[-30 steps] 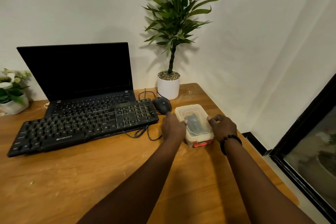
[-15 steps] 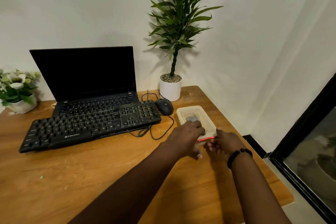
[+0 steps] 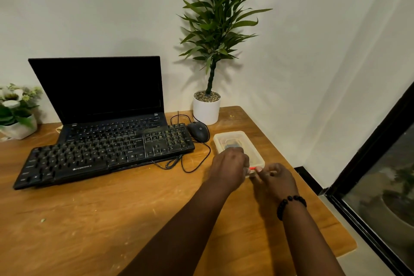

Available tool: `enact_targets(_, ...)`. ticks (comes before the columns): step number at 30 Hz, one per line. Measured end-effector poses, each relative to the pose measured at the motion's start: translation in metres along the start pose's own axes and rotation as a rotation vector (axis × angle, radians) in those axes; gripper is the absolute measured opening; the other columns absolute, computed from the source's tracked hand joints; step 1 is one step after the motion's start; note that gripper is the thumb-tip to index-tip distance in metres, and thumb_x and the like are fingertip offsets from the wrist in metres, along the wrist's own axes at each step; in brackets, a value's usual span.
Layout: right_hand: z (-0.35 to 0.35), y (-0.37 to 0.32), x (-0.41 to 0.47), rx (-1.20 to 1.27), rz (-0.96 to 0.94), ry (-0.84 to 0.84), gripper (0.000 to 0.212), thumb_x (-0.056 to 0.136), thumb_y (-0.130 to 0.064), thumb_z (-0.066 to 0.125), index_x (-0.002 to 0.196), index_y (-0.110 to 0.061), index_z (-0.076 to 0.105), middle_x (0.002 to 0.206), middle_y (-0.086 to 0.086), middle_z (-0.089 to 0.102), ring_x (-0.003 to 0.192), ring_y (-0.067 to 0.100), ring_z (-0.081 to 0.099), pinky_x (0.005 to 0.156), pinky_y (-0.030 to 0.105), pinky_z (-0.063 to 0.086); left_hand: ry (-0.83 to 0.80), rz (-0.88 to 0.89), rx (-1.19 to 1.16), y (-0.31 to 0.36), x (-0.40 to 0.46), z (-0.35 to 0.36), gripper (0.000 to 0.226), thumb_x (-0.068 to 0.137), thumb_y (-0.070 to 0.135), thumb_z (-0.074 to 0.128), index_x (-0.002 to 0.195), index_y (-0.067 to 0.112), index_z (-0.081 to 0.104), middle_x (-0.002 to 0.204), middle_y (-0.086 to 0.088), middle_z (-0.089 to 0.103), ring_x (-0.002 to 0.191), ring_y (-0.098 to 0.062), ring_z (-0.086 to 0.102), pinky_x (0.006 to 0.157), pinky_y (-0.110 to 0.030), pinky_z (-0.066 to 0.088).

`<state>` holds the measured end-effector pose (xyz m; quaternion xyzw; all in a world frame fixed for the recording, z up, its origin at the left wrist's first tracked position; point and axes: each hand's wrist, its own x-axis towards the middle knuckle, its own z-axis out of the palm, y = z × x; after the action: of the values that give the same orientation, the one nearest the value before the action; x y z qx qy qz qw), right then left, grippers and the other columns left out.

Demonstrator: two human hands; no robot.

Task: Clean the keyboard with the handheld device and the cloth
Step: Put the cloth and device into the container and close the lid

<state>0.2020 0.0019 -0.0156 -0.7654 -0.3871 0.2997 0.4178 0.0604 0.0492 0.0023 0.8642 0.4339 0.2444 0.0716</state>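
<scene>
A black external keyboard lies on the wooden desk, overlapping the front of an open laptop. To its right stands a clear plastic box with a lid and a red latch at its near end; a dark object shows dimly inside. My left hand rests on the near part of the lid, fingers curled over its edge. My right hand pinches the red latch at the box's near end. No cloth is visible.
A black wired mouse sits between keyboard and box, its cable looping on the desk. A tall potted plant stands at the back right corner, a small flower pot at the far left. The desk's right edge drops beside a dark window frame.
Both hands moved from the box's long sides to its near end. The left hand now lies on the lid and the right hand is at the red latch. The view shifted slightly.
</scene>
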Motion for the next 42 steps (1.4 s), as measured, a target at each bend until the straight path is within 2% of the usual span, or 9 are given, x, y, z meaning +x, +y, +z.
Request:
enact_targets(3, 0.003, -0.01, 0.004, -0.194, -0.257, 0.142, 0.041, 0.088, -0.031, 0.067, 0.126, -0.021, 0.056, 0.131, 0.001, 0.051, 0.12, 0.021, 0.05, 0.087, 0.033, 0.048, -0.034, -0.043, -0.212, -0.015, 0.004, -0.004, 0.018, 0.094, 0.024, 0.066, 0.107, 0.015, 0.076, 0.109, -0.001, 0.068, 0.096, -0.012, 0.053, 0.075, -0.027, 0.038)
enact_targets(7, 0.027, -0.019, 0.009, -0.381, -0.522, 0.011, 0.034, 0.093, -0.027, 0.059, 0.126, -0.021, 0.061, 0.136, -0.003, 0.054, 0.127, 0.015, 0.047, 0.102, 0.026, 0.038, 0.333, -0.36, -0.394, -0.04, 0.015, 0.011, 0.018, 0.093, 0.021, 0.065, 0.107, 0.011, 0.069, 0.11, -0.006, 0.062, 0.108, -0.023, 0.055, 0.089, -0.032, 0.042)
enact_targets(12, 0.041, -0.01, 0.014, -0.454, -0.602, 0.089, 0.028, 0.094, -0.029, 0.055, 0.118, -0.021, 0.067, 0.129, -0.004, 0.061, 0.122, 0.01, 0.051, 0.108, 0.036, 0.04, -0.029, -0.796, -0.537, -0.054, 0.055, 0.021, 0.065, 0.1, 0.056, 0.046, 0.135, 0.002, 0.046, 0.137, -0.02, 0.055, 0.125, -0.038, 0.053, 0.095, -0.039, 0.043)
enact_targets(18, 0.04, -0.008, 0.019, -0.454, -0.6, 0.069, 0.028, 0.093, -0.033, 0.055, 0.118, -0.025, 0.066, 0.129, -0.009, 0.06, 0.121, 0.008, 0.051, 0.106, 0.037, 0.042, -0.116, -0.916, -0.713, -0.085, 0.084, 0.027, 0.065, 0.098, 0.049, 0.057, 0.139, -0.001, 0.052, 0.135, -0.018, 0.058, 0.117, -0.035, 0.059, 0.098, -0.039, 0.05)
enact_targets(23, 0.039, -0.007, 0.021, -0.465, -0.616, 0.05, 0.028, 0.094, -0.032, 0.054, 0.119, -0.026, 0.066, 0.129, -0.01, 0.059, 0.121, 0.006, 0.049, 0.107, 0.036, 0.041, -0.141, -0.88, -0.771, -0.095, 0.103, 0.02, 0.07, 0.093, 0.04, 0.068, 0.143, -0.004, 0.044, 0.14, -0.015, 0.053, 0.122, -0.034, 0.057, 0.097, -0.037, 0.05)
enact_targets(28, 0.039, -0.007, 0.021, -0.483, -0.612, 0.035, 0.029, 0.095, -0.032, 0.053, 0.121, -0.025, 0.064, 0.131, -0.011, 0.058, 0.123, 0.005, 0.048, 0.11, 0.034, 0.037, -0.168, -0.709, -0.622, -0.097, 0.111, 0.013, 0.043, 0.095, 0.022, 0.068, 0.127, -0.006, 0.061, 0.13, -0.025, 0.06, 0.12, -0.034, 0.058, 0.083, -0.035, 0.05)
enact_targets(30, 0.038, -0.007, 0.021, -0.499, -0.613, 0.025, 0.03, 0.096, -0.033, 0.052, 0.122, -0.025, 0.064, 0.133, -0.011, 0.057, 0.125, 0.005, 0.046, 0.111, 0.034, 0.035, -0.169, -0.543, -0.464, -0.097, 0.109, 0.014, 0.036, 0.096, 0.02, 0.066, 0.128, 0.002, 0.065, 0.132, -0.016, 0.062, 0.123, -0.03, 0.056, 0.096, -0.034, 0.047)
enact_targets(34, 0.04, -0.008, 0.02, -0.516, -0.608, 0.019, 0.031, 0.096, -0.035, 0.05, 0.123, -0.027, 0.063, 0.133, -0.012, 0.056, 0.125, 0.005, 0.047, 0.109, 0.035, 0.037, -0.082, -0.297, -0.258, -0.093, 0.109, 0.026, 0.031, 0.096, 0.01, 0.061, 0.126, 0.014, 0.069, 0.128, -0.01, 0.059, 0.119, -0.027, 0.054, 0.101, -0.034, 0.042)
enact_targets(42, 0.033, -0.017, 0.014, -0.58, -0.597, -0.04, 0.031, 0.097, -0.034, 0.047, 0.122, -0.027, 0.064, 0.133, -0.013, 0.055, 0.119, 0.006, 0.049, 0.104, 0.034, 0.042, 0.163, -0.19, -0.11, -0.08, 0.097, 0.041, 0.029, 0.092, -0.001, 0.058, 0.114, 0.01, 0.073, 0.116, -0.01, 0.064, 0.107, -0.028, 0.059, 0.092, -0.041, 0.049)
